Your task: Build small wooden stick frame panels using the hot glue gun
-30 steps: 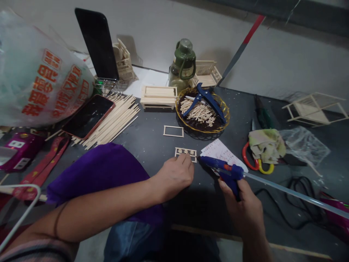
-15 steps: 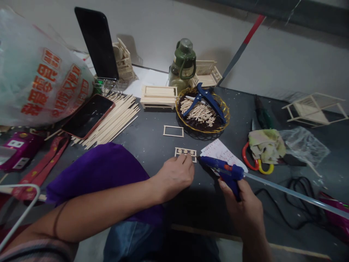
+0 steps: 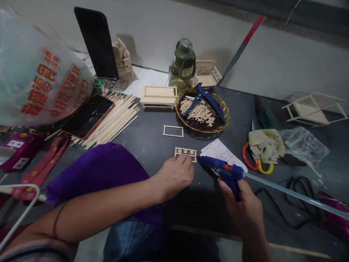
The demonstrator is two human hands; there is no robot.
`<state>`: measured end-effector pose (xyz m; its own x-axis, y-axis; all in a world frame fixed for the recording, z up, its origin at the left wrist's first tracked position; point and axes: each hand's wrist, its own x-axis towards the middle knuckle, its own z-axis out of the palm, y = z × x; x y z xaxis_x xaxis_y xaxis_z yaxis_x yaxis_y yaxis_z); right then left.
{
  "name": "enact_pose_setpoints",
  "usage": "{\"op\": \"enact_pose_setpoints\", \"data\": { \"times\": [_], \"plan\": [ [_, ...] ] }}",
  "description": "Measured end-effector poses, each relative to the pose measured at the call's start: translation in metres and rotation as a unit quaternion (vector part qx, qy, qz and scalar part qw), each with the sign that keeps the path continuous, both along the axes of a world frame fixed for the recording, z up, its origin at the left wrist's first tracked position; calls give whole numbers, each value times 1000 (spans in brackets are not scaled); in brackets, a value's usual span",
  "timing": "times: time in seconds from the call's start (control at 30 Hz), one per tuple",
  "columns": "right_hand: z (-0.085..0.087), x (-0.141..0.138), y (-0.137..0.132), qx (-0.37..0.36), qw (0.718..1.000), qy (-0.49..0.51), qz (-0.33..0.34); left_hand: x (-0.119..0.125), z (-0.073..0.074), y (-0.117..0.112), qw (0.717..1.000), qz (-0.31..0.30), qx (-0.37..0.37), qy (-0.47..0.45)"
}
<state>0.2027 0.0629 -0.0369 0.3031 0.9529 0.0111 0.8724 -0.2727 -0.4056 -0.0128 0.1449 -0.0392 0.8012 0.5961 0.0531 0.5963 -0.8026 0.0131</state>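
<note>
Your right hand (image 3: 244, 206): wrapped round blue glue gun (image 3: 222, 167). Your left hand (image 3: 177, 175): bunched at flowered wooden frame (image 3: 185, 151), hold unclear. Risk: leftward slip, nozzle (image 3: 200, 159) perhaps burning you.

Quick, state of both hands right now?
Left hand: at the small stick frame with flower-like pieces; whether it grips anything cannot be told.
Right hand: closed, holding the blue glue gun.

The frame (image 3: 185, 149) seems matt wood, glue gun (image 3: 222, 166) plastic.
</note>
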Motion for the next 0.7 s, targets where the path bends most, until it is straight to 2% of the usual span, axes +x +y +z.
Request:
{"op": "enact_pose_setpoints", "data": {
  "times": [0.5, 0.7],
  "plan": [
    [-1, 2, -2, 9, 1000, -16, 25, 1, 0, 0, 1000, 4, -5, 1],
    [1, 1, -1, 15, 1000, 6, 22, 1, -1, 0, 1000, 5, -4, 2]
  ]
}}
